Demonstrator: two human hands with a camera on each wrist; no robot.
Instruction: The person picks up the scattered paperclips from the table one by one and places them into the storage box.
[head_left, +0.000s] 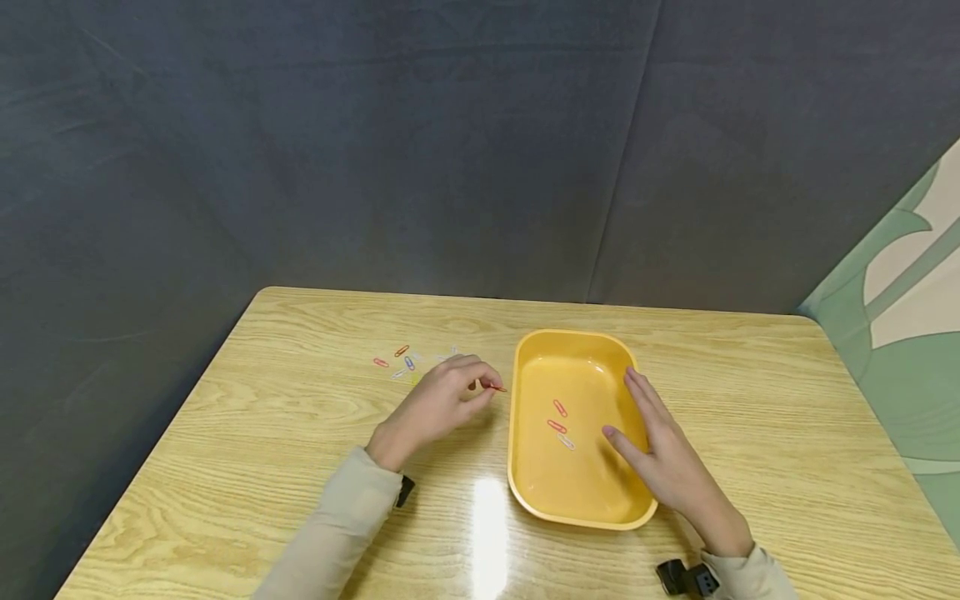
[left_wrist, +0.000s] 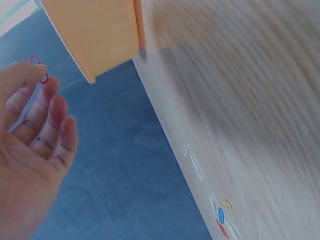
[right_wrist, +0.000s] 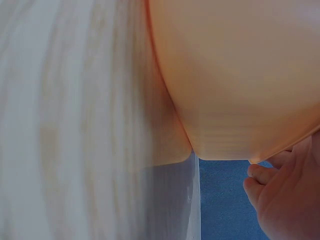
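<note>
My left hand is just left of the yellow tray, above the table. Between its thumb and index finger it pinches a red paper clip; the other fingers are loosely bent. Across the tray's right rim lies my right hand, fingers straight and thumb spread over the inside. In the right wrist view its fingers are partly hidden by the tray wall. On the tray floor are a pink-red paper clip, another red paper clip and a white paper clip.
Several loose paper clips lie on the wooden table beyond my left hand, including an orange clip, a blue clip and a pink clip. A dark cloth partition stands behind the table's far edge.
</note>
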